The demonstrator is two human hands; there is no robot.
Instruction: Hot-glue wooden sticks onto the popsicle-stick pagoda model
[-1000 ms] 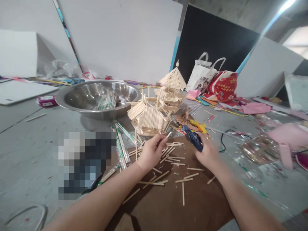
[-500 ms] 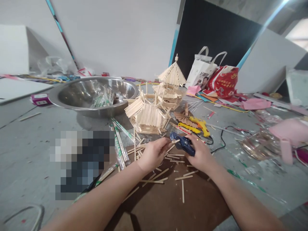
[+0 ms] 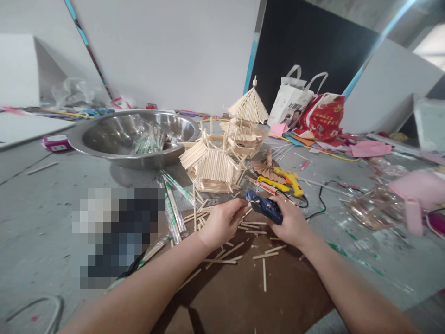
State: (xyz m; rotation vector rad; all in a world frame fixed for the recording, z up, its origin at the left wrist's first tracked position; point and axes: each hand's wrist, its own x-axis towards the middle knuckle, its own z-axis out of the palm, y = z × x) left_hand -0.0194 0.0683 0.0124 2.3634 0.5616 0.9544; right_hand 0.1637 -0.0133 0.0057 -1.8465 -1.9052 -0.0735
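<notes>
Over the brown board, my right hand is wrapped round the handles of a dark blue hand cutter. The cutter's head points left toward my left hand. The fingers of my left hand are pinched on a thin wooden stick, now mostly hidden by them. Short cut sticks lie scattered on the board below both hands. Just beyond stands a pavilion model built of wooden sticks, with a taller one with a pointed roof behind it.
A steel basin with wrapped chopsticks stands at the back left. More wrapped chopsticks lie left of the board. To the right are a yellow glue gun, a black cable and a clear jug with a pink lid. Bags stand behind.
The stick end that showed between my left fingers and the cutter is no longer clearly visible there. Both hands have stayed almost in place.
</notes>
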